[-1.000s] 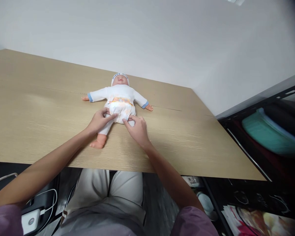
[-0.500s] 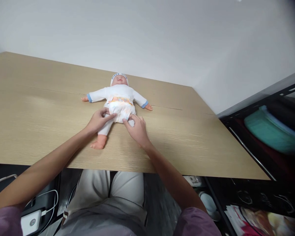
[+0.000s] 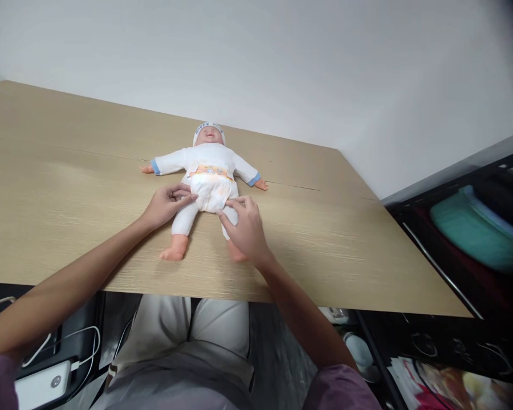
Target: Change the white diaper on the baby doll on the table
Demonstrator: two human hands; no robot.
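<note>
A doll is laid on its back on the wooden surface, head toward the wall, arms spread, a diaper wrapped about its hips. The left hand is set at the diaper's left edge, its fingertips touching the fabric; whether the fabric is pinched cannot be told. The right hand is laid over the doll's other leg, which is largely hidden beneath it; only a little of the foot is seen beside the wrist. Its fingers are bent at the diaper's lower edge, and a true grip cannot be made out. The hands are held apart, one on each side of the diaper. Compared with half a second before, the right hand has been moved nearer the surface's front edge, and the left fingertips have been drawn slightly outward.
</note>
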